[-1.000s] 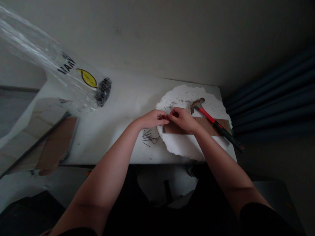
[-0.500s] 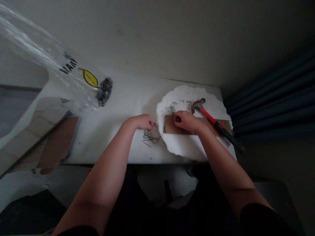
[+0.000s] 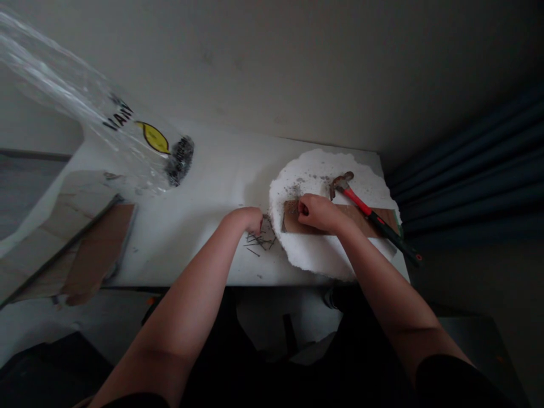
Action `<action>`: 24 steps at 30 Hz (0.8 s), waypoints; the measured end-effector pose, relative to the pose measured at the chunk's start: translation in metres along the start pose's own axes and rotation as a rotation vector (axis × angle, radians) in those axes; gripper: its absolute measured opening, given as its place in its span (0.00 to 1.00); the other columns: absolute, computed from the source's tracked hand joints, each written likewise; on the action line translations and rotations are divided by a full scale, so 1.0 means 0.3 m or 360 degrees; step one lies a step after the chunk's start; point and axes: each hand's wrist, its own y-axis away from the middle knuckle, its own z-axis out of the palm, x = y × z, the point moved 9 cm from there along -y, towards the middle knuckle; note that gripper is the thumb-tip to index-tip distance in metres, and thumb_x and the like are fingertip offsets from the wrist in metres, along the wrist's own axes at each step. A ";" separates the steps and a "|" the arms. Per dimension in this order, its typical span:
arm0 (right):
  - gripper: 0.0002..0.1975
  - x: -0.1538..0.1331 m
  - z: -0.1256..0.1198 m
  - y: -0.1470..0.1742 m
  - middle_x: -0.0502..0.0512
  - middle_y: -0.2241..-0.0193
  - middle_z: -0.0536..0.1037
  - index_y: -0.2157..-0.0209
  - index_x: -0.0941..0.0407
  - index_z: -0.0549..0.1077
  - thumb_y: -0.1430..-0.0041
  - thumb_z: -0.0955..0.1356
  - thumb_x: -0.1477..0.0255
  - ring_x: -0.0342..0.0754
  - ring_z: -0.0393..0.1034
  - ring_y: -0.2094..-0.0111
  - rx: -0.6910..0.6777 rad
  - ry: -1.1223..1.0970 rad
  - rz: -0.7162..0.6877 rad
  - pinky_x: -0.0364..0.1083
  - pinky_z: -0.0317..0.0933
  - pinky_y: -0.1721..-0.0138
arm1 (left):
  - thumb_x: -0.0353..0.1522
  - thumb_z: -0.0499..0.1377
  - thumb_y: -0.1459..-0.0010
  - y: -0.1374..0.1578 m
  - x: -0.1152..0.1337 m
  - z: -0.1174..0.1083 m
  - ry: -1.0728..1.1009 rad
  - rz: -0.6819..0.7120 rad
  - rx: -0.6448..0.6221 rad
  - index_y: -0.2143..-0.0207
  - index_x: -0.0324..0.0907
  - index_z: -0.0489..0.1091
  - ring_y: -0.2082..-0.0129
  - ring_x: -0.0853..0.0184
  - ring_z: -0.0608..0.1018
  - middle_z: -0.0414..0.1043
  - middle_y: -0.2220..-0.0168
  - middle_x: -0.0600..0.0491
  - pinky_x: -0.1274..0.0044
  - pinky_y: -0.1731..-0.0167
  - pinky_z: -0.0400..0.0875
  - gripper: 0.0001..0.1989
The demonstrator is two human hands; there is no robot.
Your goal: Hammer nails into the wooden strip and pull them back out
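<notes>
My left hand (image 3: 251, 220) is lowered over a small pile of loose nails (image 3: 266, 241) on the white table. Its fingers point down and are pressed together; whether a nail is between them is too dark to see. My right hand (image 3: 315, 212) is curled closed above the left end of a brown wooden board (image 3: 361, 216), and what it holds, if anything, is hidden. The board lies on a rough-edged white foam slab (image 3: 314, 252). A claw hammer (image 3: 361, 204) with a red and black handle rests across the board and slab, right of my right hand.
At the left of the table (image 3: 212, 187), a clear plastic bag (image 3: 102, 113) with dark pieces at its bottom leans across. Broken brown-faced boards (image 3: 100, 249) lie at the left front edge. A wall stands behind, and a dark curtain (image 3: 480, 153) hangs on the right.
My left hand has moved slightly down, its fingers now turned toward the nails. My right hand has shifted a little to the left over the board. The hammer stays put.
</notes>
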 end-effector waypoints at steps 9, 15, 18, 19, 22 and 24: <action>0.04 0.002 0.004 -0.003 0.57 0.64 0.78 0.67 0.55 0.73 0.46 0.68 0.71 0.49 0.67 0.67 0.0024 0.0017 0.0002 0.46 0.51 0.69 | 0.33 0.65 0.56 0.001 0.017 0.002 -0.0096 -0.0019 0.0002 0.64 0.39 0.83 0.66 0.59 0.79 0.81 0.66 0.43 0.75 0.65 0.71 0.14; 0.04 0.008 0.012 -0.007 0.57 0.63 0.78 0.67 0.55 0.73 0.46 0.68 0.71 0.49 0.67 0.67 0.0021 0.0006 -0.0033 0.46 0.52 0.68 | 0.32 0.65 0.56 0.011 0.027 0.000 -0.0033 -0.0041 -0.0036 0.64 0.37 0.82 0.65 0.56 0.79 0.81 0.64 0.40 0.73 0.64 0.71 0.15; 0.04 0.006 0.012 -0.010 0.57 0.63 0.78 0.67 0.55 0.72 0.46 0.68 0.71 0.50 0.67 0.67 0.0030 0.0034 -0.0034 0.47 0.51 0.69 | 0.31 0.65 0.56 0.014 0.032 -0.001 -0.0018 -0.0039 -0.0035 0.63 0.37 0.83 0.64 0.54 0.80 0.81 0.64 0.39 0.71 0.62 0.71 0.15; 0.04 0.006 0.012 -0.011 0.58 0.63 0.78 0.67 0.55 0.72 0.46 0.68 0.71 0.50 0.67 0.67 0.0027 0.0047 -0.0027 0.47 0.51 0.69 | 0.31 0.64 0.56 0.014 0.032 -0.002 -0.0029 -0.0042 -0.0033 0.63 0.37 0.83 0.63 0.54 0.80 0.81 0.64 0.39 0.71 0.62 0.71 0.15; 0.04 0.007 0.017 -0.015 0.59 0.64 0.78 0.67 0.55 0.72 0.46 0.68 0.70 0.51 0.68 0.66 0.0011 0.0080 -0.0009 0.47 0.51 0.70 | 0.32 0.65 0.56 0.013 0.027 -0.006 -0.0039 -0.0063 -0.0004 0.63 0.38 0.83 0.64 0.54 0.80 0.81 0.65 0.40 0.71 0.62 0.71 0.16; 0.04 0.006 0.019 -0.018 0.59 0.63 0.78 0.67 0.55 0.72 0.45 0.68 0.70 0.51 0.68 0.66 0.0003 0.0089 -0.0007 0.48 0.51 0.70 | 0.33 0.66 0.57 0.011 0.024 -0.008 -0.0035 -0.0068 0.0017 0.63 0.38 0.82 0.64 0.55 0.79 0.81 0.65 0.40 0.72 0.63 0.71 0.16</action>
